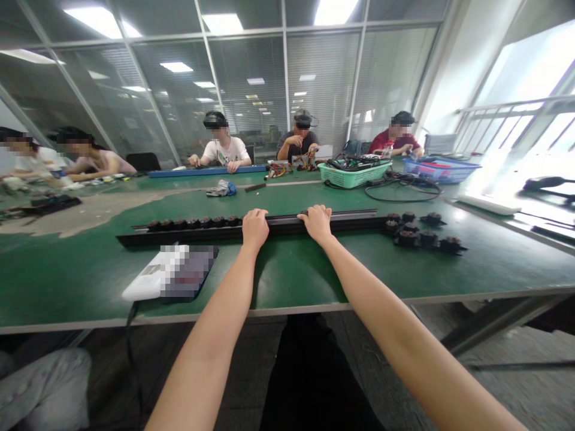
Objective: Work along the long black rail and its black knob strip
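A long black rail (pixel 287 227) lies crosswise on the green table in front of me, with a lighter metallic strip along its upper side. My left hand (pixel 256 228) is closed over the rail near its middle, fingertips hidden behind it. A short way to the right, my right hand (pixel 317 222) also grips the rail, its thumb pointing left along the top. Left of my left hand, several round black modules (pixel 193 223) sit in a row along the rail. More such modules (pixel 408 238) stand loosely grouped by the rail's right end; their exact kind is too small to tell.
On the near left lie a white pad and a dark phone-like slab (pixel 188 281), partly pixelated. Farther back are a blue-grey cloth (pixel 221 188), a green basket (pixel 354 175) of cables and a blue basket (pixel 442 172). Several people sit around the table.
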{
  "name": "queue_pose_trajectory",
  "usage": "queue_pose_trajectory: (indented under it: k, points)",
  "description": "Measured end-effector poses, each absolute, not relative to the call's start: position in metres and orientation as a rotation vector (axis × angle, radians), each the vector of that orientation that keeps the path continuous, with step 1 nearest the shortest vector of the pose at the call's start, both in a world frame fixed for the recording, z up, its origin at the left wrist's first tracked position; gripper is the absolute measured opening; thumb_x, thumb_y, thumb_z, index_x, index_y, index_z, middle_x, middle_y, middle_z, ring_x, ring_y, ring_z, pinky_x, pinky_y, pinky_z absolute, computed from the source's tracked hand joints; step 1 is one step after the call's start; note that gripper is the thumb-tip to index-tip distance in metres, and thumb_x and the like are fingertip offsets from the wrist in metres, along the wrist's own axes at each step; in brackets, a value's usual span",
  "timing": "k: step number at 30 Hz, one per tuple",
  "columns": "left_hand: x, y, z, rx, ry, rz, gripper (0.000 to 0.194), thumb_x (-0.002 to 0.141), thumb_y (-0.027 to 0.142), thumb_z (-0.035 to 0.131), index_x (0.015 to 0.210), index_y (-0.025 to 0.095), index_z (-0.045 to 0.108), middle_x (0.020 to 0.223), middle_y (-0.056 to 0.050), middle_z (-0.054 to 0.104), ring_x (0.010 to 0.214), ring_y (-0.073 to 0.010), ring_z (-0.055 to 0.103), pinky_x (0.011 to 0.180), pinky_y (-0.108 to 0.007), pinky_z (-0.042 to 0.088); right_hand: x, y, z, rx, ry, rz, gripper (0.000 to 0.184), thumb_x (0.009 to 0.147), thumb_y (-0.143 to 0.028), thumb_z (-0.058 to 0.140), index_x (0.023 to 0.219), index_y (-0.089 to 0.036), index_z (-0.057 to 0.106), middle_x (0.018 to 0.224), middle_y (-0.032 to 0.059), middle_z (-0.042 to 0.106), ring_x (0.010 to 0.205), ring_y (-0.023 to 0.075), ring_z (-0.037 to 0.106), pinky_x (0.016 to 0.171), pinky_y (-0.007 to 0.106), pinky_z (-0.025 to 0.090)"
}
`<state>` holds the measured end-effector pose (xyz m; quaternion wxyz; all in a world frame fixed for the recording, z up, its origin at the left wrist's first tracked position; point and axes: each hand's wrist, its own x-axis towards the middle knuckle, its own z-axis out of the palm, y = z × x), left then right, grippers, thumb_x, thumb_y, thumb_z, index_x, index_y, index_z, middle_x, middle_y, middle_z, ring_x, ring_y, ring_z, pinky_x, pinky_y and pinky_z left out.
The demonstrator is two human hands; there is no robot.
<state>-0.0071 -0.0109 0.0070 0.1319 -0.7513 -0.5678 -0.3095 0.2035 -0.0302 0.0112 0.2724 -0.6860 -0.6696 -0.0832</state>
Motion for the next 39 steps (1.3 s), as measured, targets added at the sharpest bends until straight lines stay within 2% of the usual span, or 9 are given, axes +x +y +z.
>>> queue_pose_trajectory:
  k: [15,39]
  points:
    - [-0.0056,-0.0136,0.0086,-2.179,-1.656,-0.906,0.045,0.097,0.009,0.037,0.121,0.017,0.074,0.127,-0.016,0.073,0.121,-0.0325,0.063,0.107,-0.047,0.048,0.2051,-0.0335,0.0155,-1.885,-1.808,-0.178,0.037,0.108,-0.04,0.053,0.111,-0.012,0.076,0.126,0.0211,0.068,0.124,0.0324,0.052,0.105,0.043,0.033]
    - [-0.0076,-0.0128,0.0083,-2.178,-1.659,-0.906,0.044,0.098,0.01,0.038,0.121,0.017,0.074,0.126,-0.015,0.073,0.122,-0.0324,0.063,0.106,-0.046,0.047,0.2069,-0.0312,0.0125,-1.881,-1.77,-0.2,0.036,0.107,-0.037,0.051,0.107,-0.013,0.077,0.122,0.0205,0.069,0.12,0.0323,0.052,0.103,0.044,0.033]
